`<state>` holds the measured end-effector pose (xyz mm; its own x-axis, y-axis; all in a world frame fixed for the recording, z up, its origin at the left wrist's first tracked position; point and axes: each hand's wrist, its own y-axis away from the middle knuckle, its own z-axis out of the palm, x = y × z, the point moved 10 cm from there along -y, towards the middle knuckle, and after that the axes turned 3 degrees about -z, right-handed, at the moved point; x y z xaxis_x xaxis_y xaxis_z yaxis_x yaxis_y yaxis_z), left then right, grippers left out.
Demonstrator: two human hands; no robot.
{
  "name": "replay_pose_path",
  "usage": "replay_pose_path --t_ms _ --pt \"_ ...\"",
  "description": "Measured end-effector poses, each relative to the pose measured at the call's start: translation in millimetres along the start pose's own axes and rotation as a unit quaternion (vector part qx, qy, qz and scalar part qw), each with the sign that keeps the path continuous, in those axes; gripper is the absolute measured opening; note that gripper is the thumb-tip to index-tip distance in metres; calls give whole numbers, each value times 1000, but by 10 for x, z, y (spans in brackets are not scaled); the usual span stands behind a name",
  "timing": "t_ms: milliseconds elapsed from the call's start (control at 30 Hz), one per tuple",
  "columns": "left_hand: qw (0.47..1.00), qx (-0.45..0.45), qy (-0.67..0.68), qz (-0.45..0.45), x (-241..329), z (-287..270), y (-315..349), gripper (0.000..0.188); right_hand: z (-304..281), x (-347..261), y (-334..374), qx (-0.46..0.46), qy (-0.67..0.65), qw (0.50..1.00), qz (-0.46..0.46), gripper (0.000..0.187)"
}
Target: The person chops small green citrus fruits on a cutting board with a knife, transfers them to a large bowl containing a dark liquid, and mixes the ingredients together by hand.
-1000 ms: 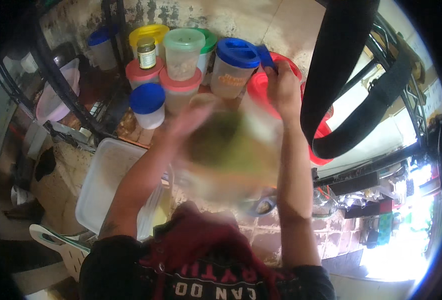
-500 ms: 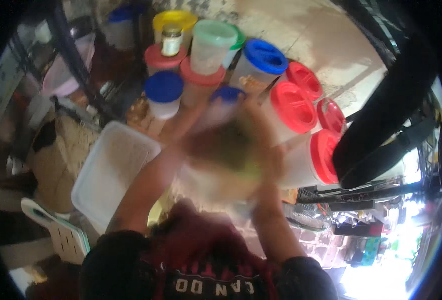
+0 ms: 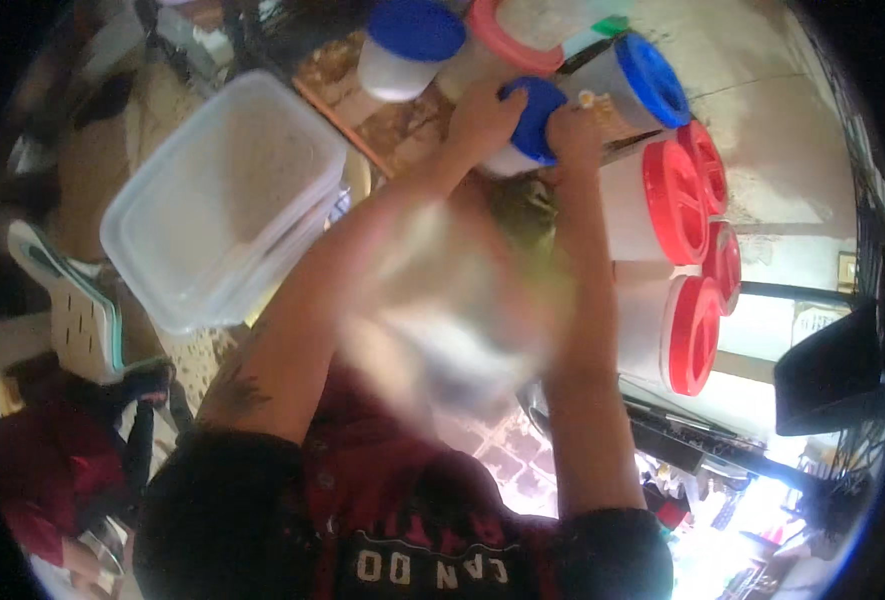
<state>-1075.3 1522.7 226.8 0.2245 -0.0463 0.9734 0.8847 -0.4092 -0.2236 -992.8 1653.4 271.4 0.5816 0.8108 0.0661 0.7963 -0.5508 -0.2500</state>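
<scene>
Far left of the hands, low down, another person (image 3: 57, 460) in dark red stands beneath a slotted white piece (image 3: 80, 325). Between these and the left forearm lies a translucent box (image 3: 227, 190), its near edge close to the arm.

The left forearm slants up and inward from the black sleeve; its elbow is bent. The left hand (image 3: 484, 122), half closed, curls over the left side of the tub (image 3: 530, 122), a finger reaching onto its blue lid. Beyond that hand stand a second blue-lidded tub (image 3: 412, 45) and a pink-lidded one (image 3: 522, 45).

The tub sits between the hands, tilted toward the right. The right hand (image 3: 574, 135), fingers bent, closes against the lid's right side; its forearm rises almost straight. Just beyond it leans a larger blue-lidded container (image 3: 637, 85), and to its right are red-lidded containers (image 3: 677, 205). Below the hands, between the forearms, a pale blur hides the detail.
</scene>
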Motion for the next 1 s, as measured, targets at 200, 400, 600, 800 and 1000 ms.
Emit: replay_pose_path --t_ms 200,400,600,800,1000 --pt "994 -55 40 -86 -53 536 -81 54 -86 492 -94 152 148 975 -65 36" --pt "992 -7 96 85 116 -258 -98 46 -952 -454 2467 127 -462 878 -22 21" --pt "992 -101 32 64 176 134 164 41 1286 375 3833 -242 -409 872 113 12" --pt "987 -63 -64 133 356 140 114 42 3389 1174 4034 -273 -393 859 180 19" --pt "975 -216 20 50 424 706 51 50 4637 1435 3985 -235 -290 928 18 27"
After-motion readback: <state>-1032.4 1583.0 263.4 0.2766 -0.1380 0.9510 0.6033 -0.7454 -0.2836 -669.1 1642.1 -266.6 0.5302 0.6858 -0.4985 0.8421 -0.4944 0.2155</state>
